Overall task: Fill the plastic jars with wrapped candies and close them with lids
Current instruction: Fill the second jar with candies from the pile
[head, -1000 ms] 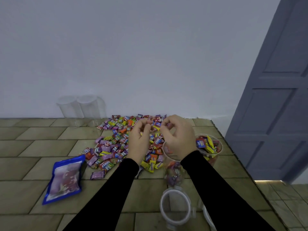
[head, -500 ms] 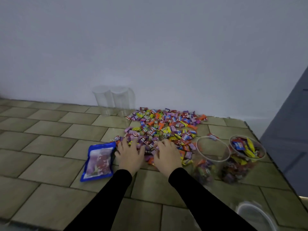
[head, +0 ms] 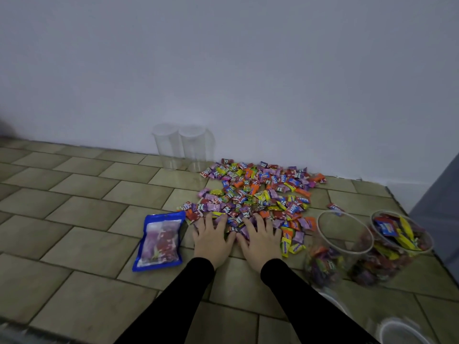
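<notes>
A pile of colourful wrapped candies (head: 263,192) is spread on the tiled counter near the wall. My left hand (head: 211,239) and my right hand (head: 260,240) lie flat side by side, fingers spread, on the pile's near edge. To the right stand two clear plastic jars without lids: the nearer jar (head: 340,247) holds candies at its bottom, the right jar (head: 397,247) is nearly full. Two empty clear jars (head: 182,146) stand against the wall. A clear lid (head: 402,331) shows at the bottom right corner.
A blue candy pouch (head: 160,240) lies flat left of my left hand. The counter's right edge (head: 407,212) runs just behind the filled jars, with a grey door (head: 444,194) beyond. The white wall closes the back.
My hands came down from over the jar and now press flat on the candy pile's near edge. The view swung left, so the jars sit further right.
</notes>
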`<control>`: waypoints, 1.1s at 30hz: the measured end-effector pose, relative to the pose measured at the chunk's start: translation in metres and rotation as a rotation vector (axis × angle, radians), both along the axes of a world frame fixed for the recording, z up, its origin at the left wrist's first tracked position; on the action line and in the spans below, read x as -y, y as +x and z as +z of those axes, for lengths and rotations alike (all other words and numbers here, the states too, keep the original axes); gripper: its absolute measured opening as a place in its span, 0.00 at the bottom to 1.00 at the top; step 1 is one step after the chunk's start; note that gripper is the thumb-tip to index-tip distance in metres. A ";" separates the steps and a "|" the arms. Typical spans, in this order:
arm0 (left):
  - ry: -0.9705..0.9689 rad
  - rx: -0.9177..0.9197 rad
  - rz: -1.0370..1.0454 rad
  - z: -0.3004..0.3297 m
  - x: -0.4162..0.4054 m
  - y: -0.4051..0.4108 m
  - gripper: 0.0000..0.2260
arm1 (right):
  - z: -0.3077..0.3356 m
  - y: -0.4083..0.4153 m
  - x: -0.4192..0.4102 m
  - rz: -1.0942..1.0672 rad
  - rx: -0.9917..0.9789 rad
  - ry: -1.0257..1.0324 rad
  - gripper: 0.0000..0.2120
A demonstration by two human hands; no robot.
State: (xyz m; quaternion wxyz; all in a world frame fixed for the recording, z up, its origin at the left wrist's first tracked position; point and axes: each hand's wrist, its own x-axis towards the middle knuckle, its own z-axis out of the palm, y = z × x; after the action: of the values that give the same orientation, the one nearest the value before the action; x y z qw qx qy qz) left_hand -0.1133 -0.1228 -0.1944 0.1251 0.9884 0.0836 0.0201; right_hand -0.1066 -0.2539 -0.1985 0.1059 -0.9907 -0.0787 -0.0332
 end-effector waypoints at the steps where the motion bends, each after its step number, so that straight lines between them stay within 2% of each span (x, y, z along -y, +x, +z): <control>1: 0.031 0.019 -0.004 -0.001 0.000 0.000 0.25 | 0.000 0.002 0.000 0.004 0.033 0.001 0.27; 3: 0.076 0.074 -0.006 -0.004 0.000 0.001 0.23 | 0.001 0.009 0.001 0.030 0.037 -0.004 0.24; 15: 0.018 0.191 -0.052 -0.013 -0.008 0.012 0.15 | 0.000 0.015 0.002 0.041 0.022 0.176 0.10; 19: -0.124 0.215 -0.084 -0.013 -0.010 0.011 0.13 | -0.004 0.011 0.008 0.065 0.064 0.319 0.08; 25: -0.300 0.297 -0.115 -0.014 -0.014 0.013 0.11 | -0.004 0.009 0.008 0.061 0.170 0.389 0.10; 29: -0.358 0.348 -0.122 -0.013 -0.014 0.011 0.10 | 0.000 0.006 0.009 0.067 0.215 0.385 0.24; 33: -0.387 0.372 -0.128 -0.013 -0.014 0.008 0.09 | 0.012 0.005 0.003 0.083 0.218 0.380 0.20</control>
State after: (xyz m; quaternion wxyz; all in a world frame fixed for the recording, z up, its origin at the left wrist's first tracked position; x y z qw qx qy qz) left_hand -0.1054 -0.1092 -0.2070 0.3257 0.9288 -0.0014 0.1771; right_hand -0.1020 -0.2570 -0.1868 0.2828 -0.9395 -0.1225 -0.1497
